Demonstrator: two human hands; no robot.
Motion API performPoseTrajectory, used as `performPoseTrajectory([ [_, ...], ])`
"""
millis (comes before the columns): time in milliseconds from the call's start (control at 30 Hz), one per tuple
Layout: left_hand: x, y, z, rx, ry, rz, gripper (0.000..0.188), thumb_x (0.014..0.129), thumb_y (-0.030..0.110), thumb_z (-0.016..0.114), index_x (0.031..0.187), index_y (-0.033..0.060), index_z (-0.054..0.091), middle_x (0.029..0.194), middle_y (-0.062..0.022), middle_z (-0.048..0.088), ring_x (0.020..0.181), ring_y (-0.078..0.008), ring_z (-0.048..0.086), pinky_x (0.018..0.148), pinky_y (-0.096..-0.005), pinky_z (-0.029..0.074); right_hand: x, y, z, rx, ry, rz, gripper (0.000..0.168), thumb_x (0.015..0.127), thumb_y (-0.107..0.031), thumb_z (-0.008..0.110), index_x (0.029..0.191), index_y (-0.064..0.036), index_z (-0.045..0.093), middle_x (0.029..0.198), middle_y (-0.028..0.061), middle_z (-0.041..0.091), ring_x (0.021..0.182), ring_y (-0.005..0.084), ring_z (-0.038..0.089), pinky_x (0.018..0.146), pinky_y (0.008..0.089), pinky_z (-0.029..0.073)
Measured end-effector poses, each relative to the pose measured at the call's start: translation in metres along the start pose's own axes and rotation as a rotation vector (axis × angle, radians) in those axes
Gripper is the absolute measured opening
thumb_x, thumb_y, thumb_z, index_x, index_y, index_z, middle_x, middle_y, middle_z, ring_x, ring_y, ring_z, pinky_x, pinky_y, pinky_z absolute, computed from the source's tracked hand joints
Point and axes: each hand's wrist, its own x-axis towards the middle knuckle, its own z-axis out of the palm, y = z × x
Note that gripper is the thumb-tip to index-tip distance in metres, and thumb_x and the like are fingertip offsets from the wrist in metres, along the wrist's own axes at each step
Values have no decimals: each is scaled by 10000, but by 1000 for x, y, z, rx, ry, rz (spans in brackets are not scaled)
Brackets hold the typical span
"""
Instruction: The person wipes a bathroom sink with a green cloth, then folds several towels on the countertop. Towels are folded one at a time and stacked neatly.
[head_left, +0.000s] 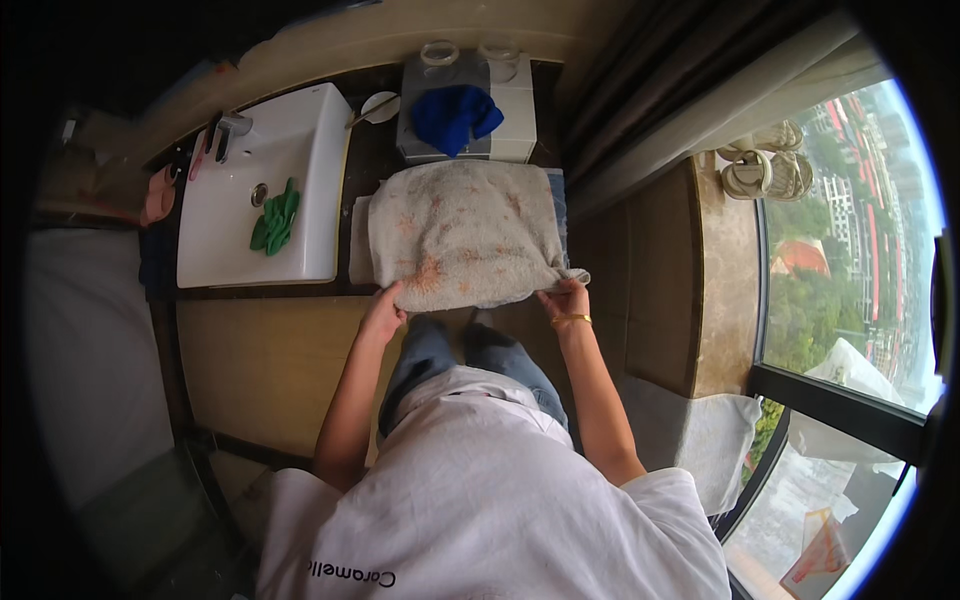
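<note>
A beige terry towel (465, 225) with orange-brown marks lies spread over the dark counter, its near edge reaching past the counter's front. My left hand (386, 311) pinches its near left corner. At the near right corner, my right hand (566, 298) grips the towel where the edge is bunched into a small fold. Beneath it, a bluish cloth (557, 199) shows along the right side, and a pale cloth (360, 247) sticks out at the left. Whatever else lies under the towel is hidden.
Left of the towel is a white washbasin (217, 255) with a chrome faucet (232, 127) and green rubber gloves (277, 217) inside. Behind the towel, a blue cloth (454, 118) rests on a grey-and-white box (517, 112). Sandals (765, 172) sit on the right windowsill (724, 300).
</note>
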Motion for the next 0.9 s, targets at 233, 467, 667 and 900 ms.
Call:
performPoseTrajectory([
  [233,25,-74,-42,139,164,-53,154,774,238,579,883,146,521,655,36,477,513,-49,432,392,-167,301,35,29,-72,-177,251,-6,296,743,-120,461,1026,-42,421,1066,175,444,963,325,472,742,495,459],
  [467,30,-67,-36,47,71,-41,110,793,231,568,861,159,517,736,27,509,643,-82,477,513,-172,362,56,30,-96,-249,323,-53,247,749,-80,488,993,-60,451,1024,153,447,918,302,483,690,457,489],
  [667,11,-18,16,-59,-39,72,105,792,183,574,885,145,542,744,41,525,621,-69,490,538,-178,365,46,24,-87,-311,344,-49,270,740,-61,462,1010,-57,473,994,127,471,891,276,495,674,418,501],
  [900,-74,68,101,-91,-359,441,102,802,203,567,862,142,511,792,58,510,717,-42,467,636,-188,360,11,18,-54,-407,130,-280,308,735,-72,482,1040,-33,482,987,107,489,900,236,497,703,410,494],
])
